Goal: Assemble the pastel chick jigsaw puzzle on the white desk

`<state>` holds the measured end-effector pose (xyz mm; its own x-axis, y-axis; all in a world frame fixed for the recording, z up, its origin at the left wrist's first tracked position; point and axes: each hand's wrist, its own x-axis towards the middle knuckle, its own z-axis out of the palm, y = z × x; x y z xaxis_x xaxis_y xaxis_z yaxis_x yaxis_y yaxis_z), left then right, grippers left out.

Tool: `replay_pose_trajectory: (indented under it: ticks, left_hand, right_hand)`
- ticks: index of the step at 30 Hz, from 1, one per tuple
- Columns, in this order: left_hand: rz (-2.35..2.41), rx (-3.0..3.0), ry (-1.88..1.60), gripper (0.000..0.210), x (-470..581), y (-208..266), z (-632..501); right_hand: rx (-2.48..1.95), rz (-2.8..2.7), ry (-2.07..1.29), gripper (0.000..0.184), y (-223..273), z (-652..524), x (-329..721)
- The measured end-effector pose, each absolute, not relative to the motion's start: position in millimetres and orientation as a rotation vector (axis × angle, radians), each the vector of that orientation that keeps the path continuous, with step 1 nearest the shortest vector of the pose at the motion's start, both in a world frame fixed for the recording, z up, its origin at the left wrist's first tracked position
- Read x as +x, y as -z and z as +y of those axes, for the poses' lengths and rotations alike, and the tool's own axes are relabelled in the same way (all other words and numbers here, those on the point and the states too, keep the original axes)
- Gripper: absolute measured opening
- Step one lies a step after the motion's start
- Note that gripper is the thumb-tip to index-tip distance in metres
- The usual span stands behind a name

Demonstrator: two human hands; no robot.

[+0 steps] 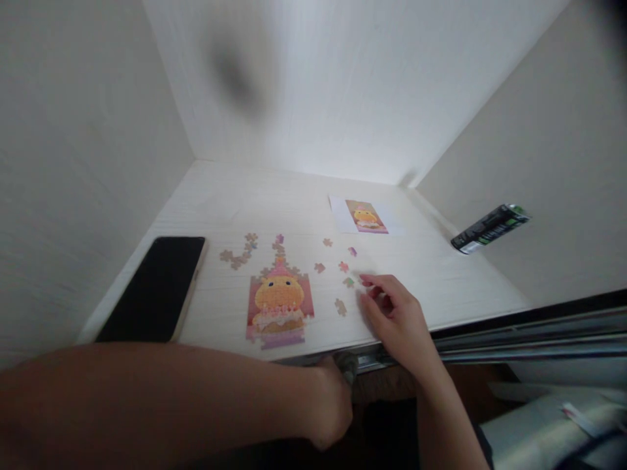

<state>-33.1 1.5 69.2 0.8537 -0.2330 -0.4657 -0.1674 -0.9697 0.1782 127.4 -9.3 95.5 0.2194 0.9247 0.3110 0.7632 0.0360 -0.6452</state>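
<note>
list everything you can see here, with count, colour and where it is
assembled puzzle: one, orange, pink and purple, near the front edge of the desk
loose puzzle pieces: about a dozen, mixed colours, scattered behind and right of the puzzle
reference picture: one, white sheet with the same image, far right of the desk
phone: one, black, left of the puzzle
desk: one, pale wood
dark packet: one, black and green, at the right wall
left hand: below the desk's front edge
right hand: fingers beside the loose pieces
</note>
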Motion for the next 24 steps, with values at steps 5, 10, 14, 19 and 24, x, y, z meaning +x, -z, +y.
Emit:
replay_pose_trajectory:
  ticks: [5,10,14,19,24]
  left_hand:
    - [-0.340,2.874,0.969,0.012,-27.3,-82.4,3.0]
    - [-0.373,2.841,1.049,0.015,-28.8,-99.4,7.0]
    - [-0.403,2.854,1.111,0.019,-29.2,-106.0,8.5]
    - [-0.394,2.833,1.151,0.017,-24.5,-100.1,7.0]
    - [-0.376,2.883,1.003,0.013,-26.3,-73.0,1.3]
  right_hand:
    - [-1.795,-1.604,-0.262,0.035,-95.5,4.9,132.7]
    - [-1.831,-1.631,-0.204,0.038,-94.2,30.6,140.4]
    - [-1.828,-1.659,-0.216,0.033,-92.1,42.7,140.0]
    - [-1.795,-1.682,-0.244,0.027,-93.2,41.2,136.8]
    - [-1.849,-1.597,-0.187,0.025,-94.8,44.9,132.6]
